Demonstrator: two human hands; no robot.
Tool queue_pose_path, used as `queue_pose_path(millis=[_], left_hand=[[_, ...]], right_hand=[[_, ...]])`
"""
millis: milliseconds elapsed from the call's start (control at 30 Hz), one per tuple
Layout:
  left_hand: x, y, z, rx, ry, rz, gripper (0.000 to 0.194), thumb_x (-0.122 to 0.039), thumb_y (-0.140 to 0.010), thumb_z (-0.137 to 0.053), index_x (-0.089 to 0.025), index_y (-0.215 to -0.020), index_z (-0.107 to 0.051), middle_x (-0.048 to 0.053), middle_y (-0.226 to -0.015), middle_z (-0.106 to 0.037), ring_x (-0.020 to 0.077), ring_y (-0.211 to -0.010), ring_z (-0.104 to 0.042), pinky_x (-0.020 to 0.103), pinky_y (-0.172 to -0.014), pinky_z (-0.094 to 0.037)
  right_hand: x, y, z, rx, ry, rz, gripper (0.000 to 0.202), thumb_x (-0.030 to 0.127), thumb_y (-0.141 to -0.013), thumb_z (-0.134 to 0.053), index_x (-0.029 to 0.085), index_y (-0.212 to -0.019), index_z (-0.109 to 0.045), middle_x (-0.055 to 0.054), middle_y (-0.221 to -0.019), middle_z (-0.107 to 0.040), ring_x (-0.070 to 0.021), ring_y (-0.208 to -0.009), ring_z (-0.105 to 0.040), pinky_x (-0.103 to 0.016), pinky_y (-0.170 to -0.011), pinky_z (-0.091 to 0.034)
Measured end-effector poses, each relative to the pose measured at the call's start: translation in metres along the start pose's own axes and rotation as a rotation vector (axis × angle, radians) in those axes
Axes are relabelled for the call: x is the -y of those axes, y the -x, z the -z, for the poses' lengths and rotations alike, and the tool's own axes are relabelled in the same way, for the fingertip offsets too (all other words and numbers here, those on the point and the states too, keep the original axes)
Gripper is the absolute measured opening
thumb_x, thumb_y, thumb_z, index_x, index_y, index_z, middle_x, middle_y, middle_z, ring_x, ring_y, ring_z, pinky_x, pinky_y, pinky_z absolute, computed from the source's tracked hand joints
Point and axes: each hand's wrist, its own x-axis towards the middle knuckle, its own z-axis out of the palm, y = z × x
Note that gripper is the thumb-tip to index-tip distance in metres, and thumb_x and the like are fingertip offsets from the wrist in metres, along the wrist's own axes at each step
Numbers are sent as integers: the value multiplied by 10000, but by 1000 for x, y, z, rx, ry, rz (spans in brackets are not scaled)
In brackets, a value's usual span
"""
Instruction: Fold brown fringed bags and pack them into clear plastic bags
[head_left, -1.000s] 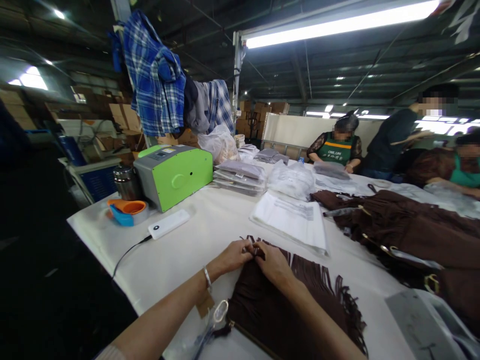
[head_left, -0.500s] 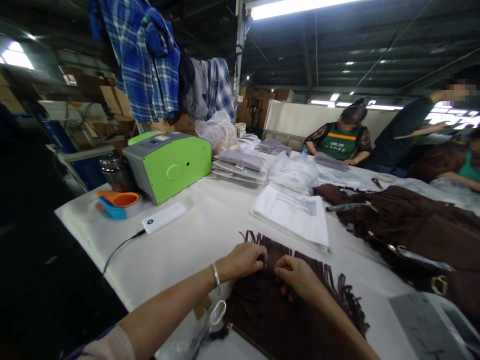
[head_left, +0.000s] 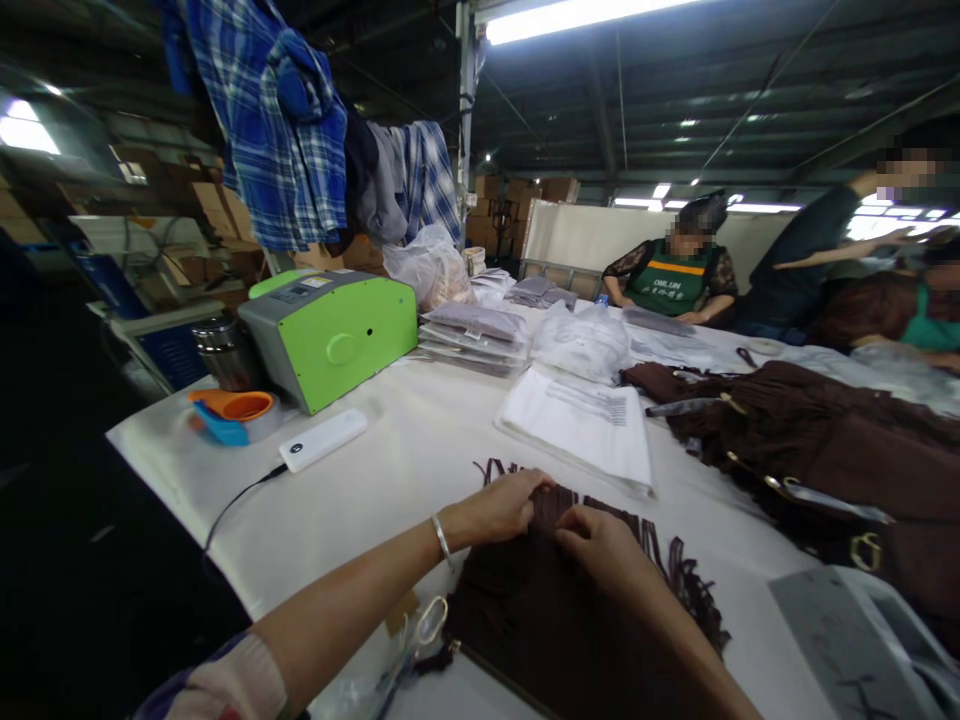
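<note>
A dark brown fringed bag (head_left: 517, 625) lies flat in front of me, with loose fringe strands along its far and right edges. My left hand (head_left: 510, 507), wearing a silver bangle, is at the far edge with its fingers closed on the fringe. Close beside it, my right hand (head_left: 596, 540) pinches the fringe, thumb and forefinger together; its other fingers are partly hidden. Left of the bag, near its zipper end, lie scissors (head_left: 429, 625) whose blades partly disappear among clear plastic.
Beyond the bag lies a stack of white printed plastic bags (head_left: 577, 425). A green machine (head_left: 349, 345), a white power bank (head_left: 324, 440) and an orange tape dispenser (head_left: 244, 405) stand left. Brown bags (head_left: 825, 430) are piled right, near a grey device (head_left: 847, 640). Co-workers sit and stand beyond.
My left hand has shifted slightly forward and right over the fringe, its fingers reaching further across. My right hand stays close by, fingertips drawn in a little. The view has moved slightly.
</note>
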Motion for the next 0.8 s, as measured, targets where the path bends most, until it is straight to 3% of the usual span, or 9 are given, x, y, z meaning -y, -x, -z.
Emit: queue_pose_path(millis=[100,200,333,433,533,633,733,800], left_hand=[[7,8,14,-164,-32,73,440,-38,-800,-358,-195,-1175,-526,61,-1156,-620,186,-1086,-554,334,-972,-435],[16,27,19,-220,-73,120,350,-44,-804,-358,-187,-1043,-570,62,-1037,-629,191,-993,-569,337,-922,-455],[19,54,5,-134,-114,85,308,-44,-779,-436,-195,-969,-625,54,-993,-650,194,-957,-580,327,-900,-474],[13,67,-12,-52,-133,19,371,-54,-784,-487,-208,-1088,-634,63,-1163,-644,211,-1115,-552,368,-1033,-411],[-1,74,-22,70,-120,-29,530,-134,-834,-529,-201,-1357,-479,111,-1423,-491,263,-1334,-412,457,-1152,-285],[-17,75,-18,176,-38,-79,706,-161,-827,-566,-236,-1477,-299,107,-1542,-328,291,-1418,-291,491,-1176,-246],[-26,73,-4,150,25,-124,657,-103,-829,-517,-282,-1440,-357,59,-1499,-395,255,-1381,-361,430,-1152,-314],[-26,72,3,134,8,-108,590,-74,-844,-461,-291,-1391,-417,44,-1422,-485,233,-1306,-455,393,-1108,-374]], right_hand=[[15,7,2,-118,76,144,146,243,-802,-533,225,-728,-658,6,-729,-694,-181,-711,-636,-273,-650,-458],[28,9,-13,-140,106,290,170,243,-865,-508,234,-813,-670,-4,-838,-695,-183,-793,-629,-285,-735,-457],[28,8,-37,-94,328,493,213,175,-891,-500,237,-925,-701,-47,-987,-688,-213,-940,-598,-318,-850,-433],[17,11,-33,-78,514,399,194,198,-886,-529,238,-831,-711,-50,-860,-695,-233,-873,-603,-348,-815,-429],[11,17,-17,-111,514,270,201,284,-892,-543,252,-769,-698,-39,-830,-700,-233,-833,-620,-357,-785,-450],[14,21,-17,-166,383,312,285,305,-951,-430,254,-948,-711,-55,-1001,-717,-236,-950,-636,-385,-876,-477],[17,18,-36,-155,214,457,391,305,-984,-353,216,-1268,-606,-72,-1294,-626,-225,-1204,-554,-396,-1055,-423],[14,14,-47,-115,151,469,420,316,-979,-364,192,-1327,-564,-72,-1353,-587,-222,-1265,-516,-408,-1107,-387]])
